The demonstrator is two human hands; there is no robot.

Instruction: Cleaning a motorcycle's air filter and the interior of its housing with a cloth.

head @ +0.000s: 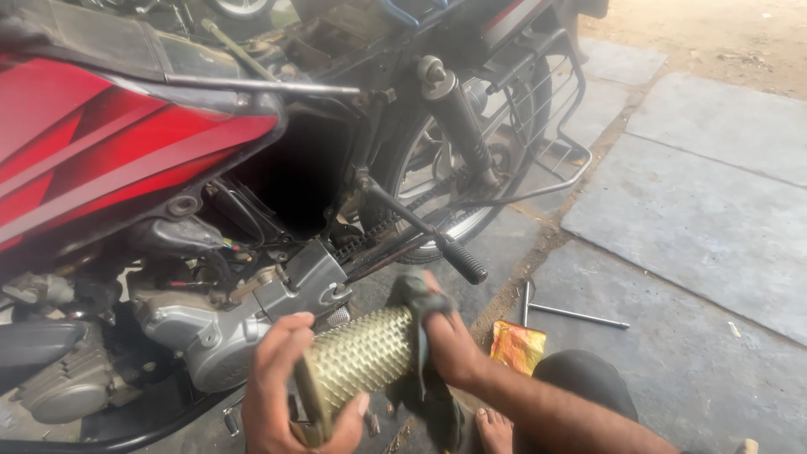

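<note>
Seemingly mid-clean, a person sits low on the stone floor (698, 219) beside a red motorcycle (101, 143) with its side cover off. At the far left, the red tank panel fills the upper corner, with the grey engine (168, 328) below it, wires and a carburettor exposed. Moving right, near the bottom edge, the left hand (282, 391) is wrapped around the near end of a ribbed, mesh-covered cylinder, likely an air filter (361, 353), fingers curled over its top and thumb beneath, gripping it firmly. The filter lies roughly level, just in front of the engine case, held off the floor. At its far end, the right hand (450, 340) is closed around a dark rag (416, 294), pressing the cloth against the filter's end cap. Judging from this, the step in hand is wiping the filter; the next move would call for turning the cylinder in the left hand so the rag reaches the uncleaned side, keeping the grip steady so the mesh is not dented.

Above the hands, a black kick lever (429, 231) juts out, and behind it stand the rear shock (458, 118) and the spoked rear wheel (454, 176). Further right, on the floor, a crumpled orange wrapper (517, 346) lies just beside the person's knee (580, 378), and a thin metal rod tool (576, 315) lies near it on the slabs.
</note>
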